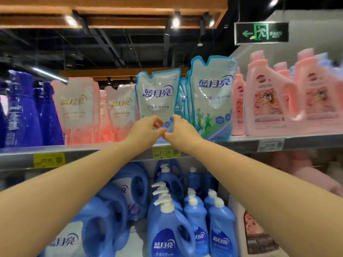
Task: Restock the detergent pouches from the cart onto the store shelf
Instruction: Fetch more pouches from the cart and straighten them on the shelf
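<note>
From the head camera, the placing step looks nearly done: the white, blue-edged plastic detergent pouch (157, 95) stands upright on the grey shelf ledge (232, 143), directly beyond both hands. The left hand (145, 129) and right hand (181, 127) curl at its base, thumbs meeting; whether they actually grip it cannot be told. The next move calls for letting go without toppling it.

Bare to the frame's edge, the left forearm (74, 184) and the right forearm (259, 175) show only uncovered skin; the left hand (143, 130) and the right hand (182, 130) are equally bare.
</note>
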Tool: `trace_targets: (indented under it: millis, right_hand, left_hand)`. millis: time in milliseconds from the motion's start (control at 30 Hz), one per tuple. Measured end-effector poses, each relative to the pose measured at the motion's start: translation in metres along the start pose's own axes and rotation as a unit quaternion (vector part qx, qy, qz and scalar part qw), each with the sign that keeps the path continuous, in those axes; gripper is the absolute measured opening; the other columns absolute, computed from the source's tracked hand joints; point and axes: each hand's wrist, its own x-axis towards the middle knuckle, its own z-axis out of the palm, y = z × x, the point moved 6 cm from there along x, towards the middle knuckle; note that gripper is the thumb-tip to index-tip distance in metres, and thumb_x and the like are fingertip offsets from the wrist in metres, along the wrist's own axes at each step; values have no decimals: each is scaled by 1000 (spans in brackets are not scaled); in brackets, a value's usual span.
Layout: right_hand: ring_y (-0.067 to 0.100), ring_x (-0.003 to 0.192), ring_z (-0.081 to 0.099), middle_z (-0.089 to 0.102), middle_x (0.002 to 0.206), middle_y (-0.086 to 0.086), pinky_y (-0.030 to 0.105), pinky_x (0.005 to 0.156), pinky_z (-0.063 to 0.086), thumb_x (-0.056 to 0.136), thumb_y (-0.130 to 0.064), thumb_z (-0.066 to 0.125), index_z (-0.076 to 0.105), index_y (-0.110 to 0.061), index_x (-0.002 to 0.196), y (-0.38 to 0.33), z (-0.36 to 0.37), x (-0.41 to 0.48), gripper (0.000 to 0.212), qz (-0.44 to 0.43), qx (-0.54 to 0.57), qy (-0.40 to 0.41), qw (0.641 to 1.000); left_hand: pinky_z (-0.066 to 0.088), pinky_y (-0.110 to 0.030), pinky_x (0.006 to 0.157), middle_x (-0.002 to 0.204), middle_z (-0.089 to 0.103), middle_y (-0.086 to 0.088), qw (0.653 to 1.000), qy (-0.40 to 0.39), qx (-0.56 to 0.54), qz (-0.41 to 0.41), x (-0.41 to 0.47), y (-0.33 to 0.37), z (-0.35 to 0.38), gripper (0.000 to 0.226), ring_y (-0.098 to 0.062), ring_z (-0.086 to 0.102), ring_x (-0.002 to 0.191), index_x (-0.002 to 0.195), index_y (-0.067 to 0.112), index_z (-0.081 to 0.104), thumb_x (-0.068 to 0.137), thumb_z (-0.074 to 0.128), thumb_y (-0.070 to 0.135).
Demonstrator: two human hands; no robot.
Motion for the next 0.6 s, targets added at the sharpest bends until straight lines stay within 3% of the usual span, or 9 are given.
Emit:
trace_targets:
  millis: [333, 500, 600]
  right_hand:
    - [25, 115, 54, 58, 127, 3, 37, 94, 46, 90, -33, 52, 45, -19, 132, -1, -53, -152, 44, 59, -13, 35, 998]
    - [22, 105, 58, 65, 109, -1, 34, 87, 46, 91, -31, 50, 56, -21, 116, 7, -99, -238, 27, 107, -4, 67, 992]
    - [23, 103, 61, 67, 106, -1, 42, 91, 47, 91, -35, 50, 60, -23, 110, 23, -147, -289, 25, 134, -10, 106, 985]
  left_hand:
    - [32, -19, 69, 99, 70, -2, 995, -29, -61, 68, -124, 83, -3, 18, -16, 59, 89, 99, 15, 68, 91, 53, 19]
    - [41, -24, 79, 95, 70, 0, 988, -43, -129, 79, -177, 144, -1, 15, -14, 60, 90, 95, 15, 69, 90, 56, 19]
    - [42, -25, 77, 83, 65, 4, 976, -59, -185, 97, -203, 201, 4, 9, -11, 58, 81, 86, 20, 66, 88, 57, 18]
